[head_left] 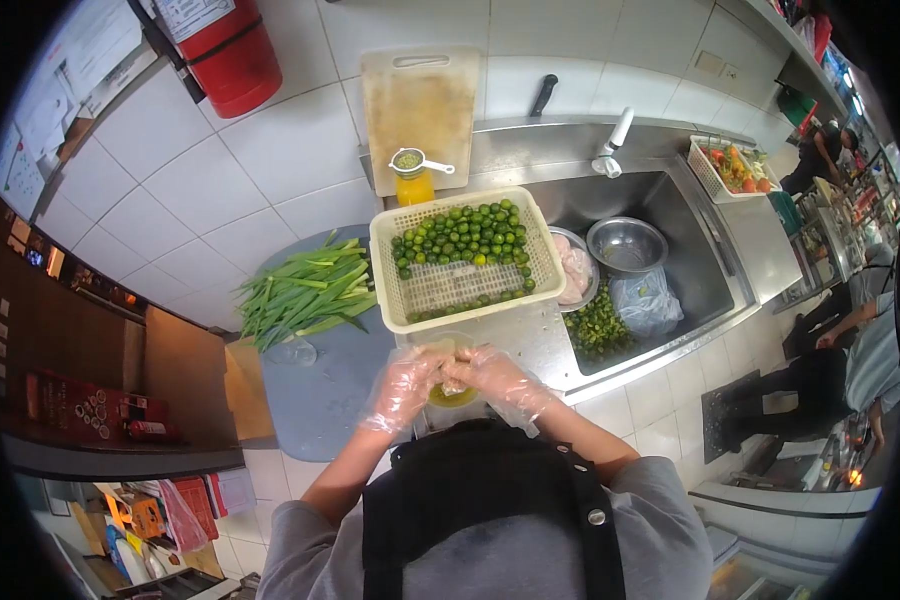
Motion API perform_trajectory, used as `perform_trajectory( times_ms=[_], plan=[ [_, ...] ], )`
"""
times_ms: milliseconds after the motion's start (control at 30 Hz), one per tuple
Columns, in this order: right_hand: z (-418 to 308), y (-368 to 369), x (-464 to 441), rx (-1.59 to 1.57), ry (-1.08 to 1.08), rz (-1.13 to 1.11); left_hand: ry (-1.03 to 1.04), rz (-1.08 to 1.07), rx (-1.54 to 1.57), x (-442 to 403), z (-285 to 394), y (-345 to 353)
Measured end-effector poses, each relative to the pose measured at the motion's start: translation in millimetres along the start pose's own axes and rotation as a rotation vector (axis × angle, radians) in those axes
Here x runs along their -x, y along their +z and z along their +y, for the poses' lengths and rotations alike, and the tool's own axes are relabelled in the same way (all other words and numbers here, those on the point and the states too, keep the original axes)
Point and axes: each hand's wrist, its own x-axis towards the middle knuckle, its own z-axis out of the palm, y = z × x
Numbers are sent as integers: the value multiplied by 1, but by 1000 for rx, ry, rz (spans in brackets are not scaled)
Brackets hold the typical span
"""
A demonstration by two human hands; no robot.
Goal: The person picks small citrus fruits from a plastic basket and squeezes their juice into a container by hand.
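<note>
My left hand (408,380) and my right hand (500,378), both in clear plastic gloves, meet with fingers closed together over a small bowl (454,399) holding yellow-green liquid. What the fingers grip is hidden. Just beyond them stands a cream plastic basket (382,290) with many small green citrus fruits (465,235), one of them yellow. Behind it, a strainer (408,160) rests on a container of orange-yellow juice (415,188).
Green leafy stalks (310,285) lie on a grey board (320,400) at left. The sink (705,290) holds a metal bowl (627,245), raw pale meat (573,270), a plastic bag (646,302) and green citrus pieces (598,335). A vegetable basket (735,170) stands beyond. Another person (865,350) is at right.
</note>
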Motion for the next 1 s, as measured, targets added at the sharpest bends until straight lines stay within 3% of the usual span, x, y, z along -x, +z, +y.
perform_trajectory(
  times_ms=[133,200,300,433,500,600,733,800,867,1000],
  plan=[
    [21,4,-9,261,-68,-15,29,-23,-82,13,-14,15],
    [35,6,-17,679,-202,61,0,-48,-126,14,-16,20],
    [61,6,-30,950,-313,-1,48,-30,-233,13,-26,28],
    [88,9,-39,811,-260,44,109,-125,-345,6,-39,31],
    [63,10,-28,770,-128,34,142,-138,-376,5,-41,34],
    [38,10,-22,764,-111,9,115,-54,-308,4,-40,37],
    [29,2,-19,705,-234,50,-31,52,-80,2,-40,34],
    [49,1,-30,620,-446,93,-87,86,-6,4,-45,38],
    [56,0,-28,633,-385,59,-170,97,68,7,-53,45],
    [58,6,-21,803,-302,67,-118,73,-21,12,-51,42]
  ],
)
